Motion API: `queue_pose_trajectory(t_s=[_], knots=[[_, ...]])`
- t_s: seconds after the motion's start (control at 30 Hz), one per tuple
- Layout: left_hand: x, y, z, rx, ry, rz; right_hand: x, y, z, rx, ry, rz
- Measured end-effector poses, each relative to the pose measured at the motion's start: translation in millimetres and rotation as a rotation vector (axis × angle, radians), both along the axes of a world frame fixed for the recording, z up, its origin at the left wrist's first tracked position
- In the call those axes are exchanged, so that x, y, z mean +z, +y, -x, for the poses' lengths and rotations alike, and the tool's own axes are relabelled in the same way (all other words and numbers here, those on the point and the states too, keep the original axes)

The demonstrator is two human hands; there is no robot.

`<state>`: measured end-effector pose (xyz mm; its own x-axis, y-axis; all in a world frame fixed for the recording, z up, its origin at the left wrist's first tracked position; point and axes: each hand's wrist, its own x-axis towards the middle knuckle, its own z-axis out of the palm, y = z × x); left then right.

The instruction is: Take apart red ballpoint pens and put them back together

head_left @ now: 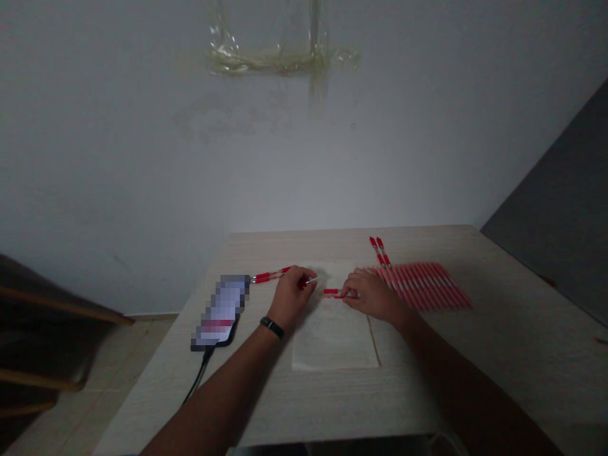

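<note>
Red and white, the slim plastic pen (308, 280) is pinched in the left hand (289, 297), fingers closed on its barrel. The right hand (373, 296) clamps a short red plastic cap (331, 292) just short of the pen's tip. A row of red pens (427, 285) lies beyond the right grip, and a white paper sheet (332, 345) lies beneath both.

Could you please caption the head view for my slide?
Left hand holds a pen and right hand a red piece over a sheet, between a phone and a pen row.
</note>
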<state>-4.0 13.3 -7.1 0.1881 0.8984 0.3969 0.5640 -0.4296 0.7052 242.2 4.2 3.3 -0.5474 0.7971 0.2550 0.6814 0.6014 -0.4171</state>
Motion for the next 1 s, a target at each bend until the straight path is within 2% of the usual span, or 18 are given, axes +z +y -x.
queue_pose_trajectory(t_s=[0.3, 0.53, 0.77, 0.9, 1.0], knots=[[-0.7, 0, 1, -0.035, 0.013, 0.004, -2.1, 1, -1, 0.04, -0.014, -0.027], [-1.5, -1, 0, -0.067, 0.005, 0.009, -5.4, 3, -2, 0.017, -0.069, -0.052], [-2.8, 0, 0, -0.072, 0.023, 0.025, 0.7, 0, -1, -0.003, -0.084, -0.056], [-3.9, -1, 0, -0.098, 0.03, 0.039, -0.1, -2, 3, -0.022, 0.059, -0.018], [-2.3, -4, -3, -0.134, 0.034, 0.031, -7.8, -3, 10, -0.095, 0.313, 0.121]])
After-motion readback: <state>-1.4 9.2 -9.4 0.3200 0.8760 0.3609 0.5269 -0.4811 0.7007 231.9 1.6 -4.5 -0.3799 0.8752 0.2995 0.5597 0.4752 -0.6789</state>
